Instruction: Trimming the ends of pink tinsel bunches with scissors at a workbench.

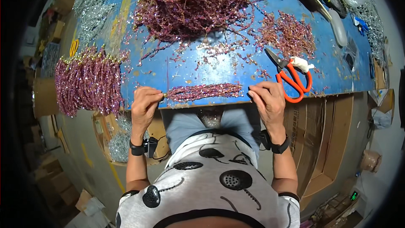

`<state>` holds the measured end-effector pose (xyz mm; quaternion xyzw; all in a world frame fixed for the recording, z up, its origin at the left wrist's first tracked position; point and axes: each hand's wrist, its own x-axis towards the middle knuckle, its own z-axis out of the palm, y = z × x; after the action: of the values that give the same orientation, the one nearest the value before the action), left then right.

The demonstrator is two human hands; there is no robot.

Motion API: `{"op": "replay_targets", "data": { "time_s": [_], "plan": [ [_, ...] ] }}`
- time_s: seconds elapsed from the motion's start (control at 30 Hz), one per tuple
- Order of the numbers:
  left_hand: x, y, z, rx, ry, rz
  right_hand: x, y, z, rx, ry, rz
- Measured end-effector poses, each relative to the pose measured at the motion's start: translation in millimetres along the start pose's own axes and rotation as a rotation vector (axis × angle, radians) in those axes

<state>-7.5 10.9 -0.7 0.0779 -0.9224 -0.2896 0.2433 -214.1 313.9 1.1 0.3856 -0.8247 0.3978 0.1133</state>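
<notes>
A bundle of pink glittery strands (pixel 204 93) lies lengthwise along the front edge of the blue table. At its left end, beside a small gold tip, my left hand (pixel 144 104) pinches with thumb and forefinger. My right hand (pixel 270 102) is just off the bundle's right end, its thumb and forefinger drawn together; whatever may be between them is too small to make out. Scissors with orange handles (pixel 298 85) rest right beside my right hand, blades pointing away. Left of my left hand, finished-looking pink bundles with gold tips (pixel 89 80) hang over the table edge.
A large tangled heap of pink strands (pixel 194 6) fills the far middle of the blue table (pixel 145 76). A smaller reddish pile (pixel 289 33) lies behind the scissors. Silver strands (pixel 95 6) sit far left. An open cardboard box (pixel 320 135) stands below the table at right.
</notes>
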Motion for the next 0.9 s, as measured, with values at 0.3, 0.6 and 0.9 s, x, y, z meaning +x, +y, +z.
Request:
{"op": "replay_targets", "data": {
  "time_s": [0.3, 0.6, 0.9],
  "plan": [
    [13, 37, -6, 0.043, 0.063, -0.04, -1, 23, -53, -0.288, 0.034, 0.16],
    [83, 97, 92, -0.106, -0.33, 0.193, 7, 50, -68, -0.299, -0.06, 0.176],
    [82, 95, 113, -0.05, -0.226, 0.262, 20, 51, -81, -0.283, -0.186, 0.24]
  ]
}}
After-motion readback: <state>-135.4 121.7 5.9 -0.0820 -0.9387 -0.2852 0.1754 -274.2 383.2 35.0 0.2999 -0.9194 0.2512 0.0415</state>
